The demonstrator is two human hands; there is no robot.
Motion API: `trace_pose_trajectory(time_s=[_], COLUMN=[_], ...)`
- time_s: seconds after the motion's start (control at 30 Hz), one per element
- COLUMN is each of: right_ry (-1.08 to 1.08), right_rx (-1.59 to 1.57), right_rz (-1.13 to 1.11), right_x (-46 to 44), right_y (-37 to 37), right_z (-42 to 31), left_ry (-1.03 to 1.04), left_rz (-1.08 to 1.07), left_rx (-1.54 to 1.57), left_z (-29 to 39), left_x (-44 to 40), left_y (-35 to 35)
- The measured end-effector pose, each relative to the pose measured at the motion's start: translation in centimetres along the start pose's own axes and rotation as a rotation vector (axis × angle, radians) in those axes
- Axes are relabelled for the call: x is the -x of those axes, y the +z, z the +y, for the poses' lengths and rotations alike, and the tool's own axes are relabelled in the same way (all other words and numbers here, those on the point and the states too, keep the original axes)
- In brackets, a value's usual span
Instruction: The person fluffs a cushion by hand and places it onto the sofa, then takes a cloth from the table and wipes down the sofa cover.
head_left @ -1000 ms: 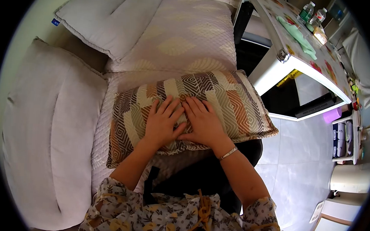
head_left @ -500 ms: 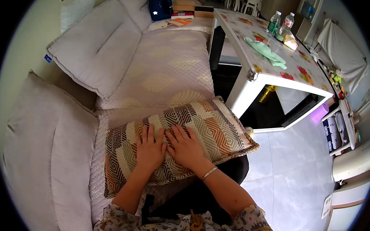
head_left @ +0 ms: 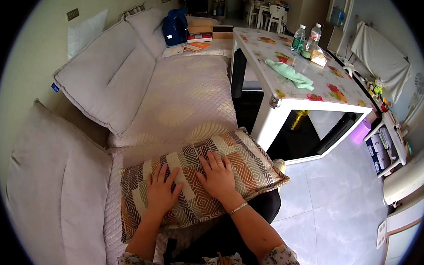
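A patterned cushion [head_left: 194,203] in brown, orange and cream lies at the near edge of the sofa, partly over my dark-clothed leg. Flat on its left half rests my left hand [head_left: 162,191], fingers spread. My right hand [head_left: 218,177] also lies palm down, on the cushion's middle, with its fingers apart and a bracelet at the wrist. There is a gap between the two hands. Neither hand grips the fabric.
The quilted sofa [head_left: 185,98] has large grey back cushions [head_left: 101,75] along the wall. To the right stands a white table [head_left: 258,49] with bottles [head_left: 299,39] and a green cloth [head_left: 290,74]. A blue bag [head_left: 175,29] sits at the sofa's far end.
My hands have moved apart on the cushion, from nearly touching to a clear gap between them. The camera view has tilted up slightly.
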State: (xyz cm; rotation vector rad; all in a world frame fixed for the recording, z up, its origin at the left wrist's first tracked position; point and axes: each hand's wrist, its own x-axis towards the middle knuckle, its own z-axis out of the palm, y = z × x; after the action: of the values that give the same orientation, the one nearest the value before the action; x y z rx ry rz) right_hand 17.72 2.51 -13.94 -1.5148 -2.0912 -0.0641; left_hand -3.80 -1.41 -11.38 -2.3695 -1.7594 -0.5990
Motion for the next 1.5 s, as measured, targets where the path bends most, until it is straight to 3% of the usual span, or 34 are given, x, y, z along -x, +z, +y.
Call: trace_pose_trajectory(time_s=[0.33,0.5,0.63,0.9,1.1,1.2,1.4,1.5], right_ry=[0.048,0.187,0.226,0.298,0.603,0.658,0.639,0.363], right_rx=[0.0,0.103,0.094,0.066,0.062,0.102,0.107,0.083], right_rz=[-0.027,0.013,0.083,-0.13,-0.154,-0.166,-0.166,-0.082], right_x=[-0.1,-0.7,-0.6,-1.2,-1.7,-1.7,-1.4,-1.1], right_y=[-0.3,-0.9,-0.8,-1.7,-2.8,-2.0,-2.2,-2.4], right_z=[0.7,3.0,3.5,3.9,7.3,7.7,7.0,5.1], left_ry=[-0.009,-0.248,-0.305,-0.333,-0.394,-0.455,-0.522,-0.485], left_rz=[-0.025,-0.072,-0.08,-0.03,-0.002,0.002,-0.035,-0.062], left_rx=[-0.008,0.0,0.015,-0.034,0.13,0.095,0.066,-0.03], left_z=[-1.2,-6.3,-7.6,-7.3,-11.0,-11.4,-10.6,-9.3], left_x=[0.8,3.3,4.4,4.4,4.7,4.3,4.3,4.2], left_y=[0.2,-1.0,-1.6,-1.0,-0.4,0.4,0.0,0.2])
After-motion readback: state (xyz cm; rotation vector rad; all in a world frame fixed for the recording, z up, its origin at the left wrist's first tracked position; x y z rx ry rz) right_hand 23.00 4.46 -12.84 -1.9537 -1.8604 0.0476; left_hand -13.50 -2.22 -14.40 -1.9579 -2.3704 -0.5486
